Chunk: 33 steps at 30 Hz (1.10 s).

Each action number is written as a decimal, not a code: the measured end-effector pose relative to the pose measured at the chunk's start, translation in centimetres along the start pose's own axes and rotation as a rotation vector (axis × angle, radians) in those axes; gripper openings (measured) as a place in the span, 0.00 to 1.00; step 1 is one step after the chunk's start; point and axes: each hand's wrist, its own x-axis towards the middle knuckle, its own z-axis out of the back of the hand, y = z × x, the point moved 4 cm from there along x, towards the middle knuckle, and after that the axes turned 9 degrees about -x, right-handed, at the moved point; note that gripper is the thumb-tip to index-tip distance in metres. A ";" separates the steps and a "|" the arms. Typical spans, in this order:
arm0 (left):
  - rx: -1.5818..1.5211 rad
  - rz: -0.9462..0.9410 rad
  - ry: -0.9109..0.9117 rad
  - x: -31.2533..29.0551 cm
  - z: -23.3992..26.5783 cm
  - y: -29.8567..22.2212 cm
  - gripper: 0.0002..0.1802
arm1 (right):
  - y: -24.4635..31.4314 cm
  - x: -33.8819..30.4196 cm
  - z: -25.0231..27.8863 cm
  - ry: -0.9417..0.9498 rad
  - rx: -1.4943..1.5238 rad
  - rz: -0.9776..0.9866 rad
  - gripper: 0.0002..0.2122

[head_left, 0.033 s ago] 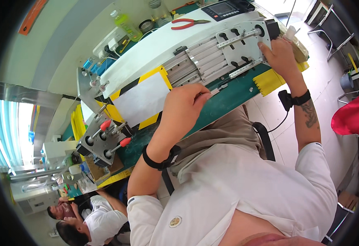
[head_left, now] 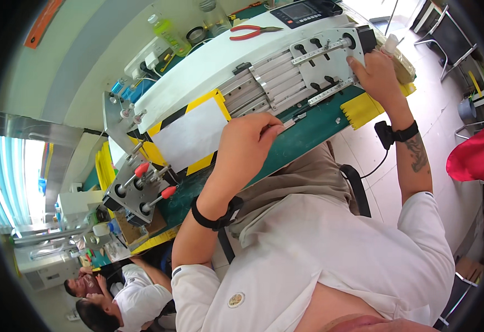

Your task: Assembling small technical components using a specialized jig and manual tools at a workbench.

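Note:
A long white machine [head_left: 164, 80] with silver rails [head_left: 278, 77] lies across the green bench top. My left hand [head_left: 248, 144] is closed in front of the rails, beside a white panel [head_left: 193, 133] edged in yellow-and-black tape. Its thumb and fingertips pinch a slim pale stick [head_left: 289, 123], which reaches toward a small dark piece; most of it is hidden. At the machine's right end, my right hand [head_left: 377, 74] grips the metal end plate [head_left: 338, 63], thumb on the near face and fingers mostly out of sight behind the edge. Black clamp levers [head_left: 315, 86] stand on the plate.
Red-handled pliers [head_left: 247, 33] and a control box with a screen [head_left: 303, 12] rest on the machine. Red-tipped knobs [head_left: 169, 192] stick out at its left end. A green bottle [head_left: 170, 36] stands behind. Two people [head_left: 136, 296] sit at the lower left.

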 end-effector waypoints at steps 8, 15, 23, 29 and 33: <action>0.060 -0.010 -0.024 0.3 0.1 -1.0 0.06 | 0.4 0.1 0.6 0.023 -0.010 -0.034 0.24; 0.285 -0.311 -0.222 0.6 0.7 -2.5 0.06 | 0.4 0.0 0.5 0.054 0.002 -0.054 0.25; 0.106 0.048 -0.037 6.1 4.2 -2.0 0.09 | 0.3 0.0 0.2 0.038 0.017 -0.072 0.25; 0.197 -0.134 0.130 9.7 5.2 -4.1 0.13 | 0.8 0.3 1.3 0.039 0.010 -0.042 0.24; 0.322 -0.557 0.351 16.9 3.4 -3.6 0.20 | 1.1 0.2 1.1 0.021 -0.009 -0.018 0.24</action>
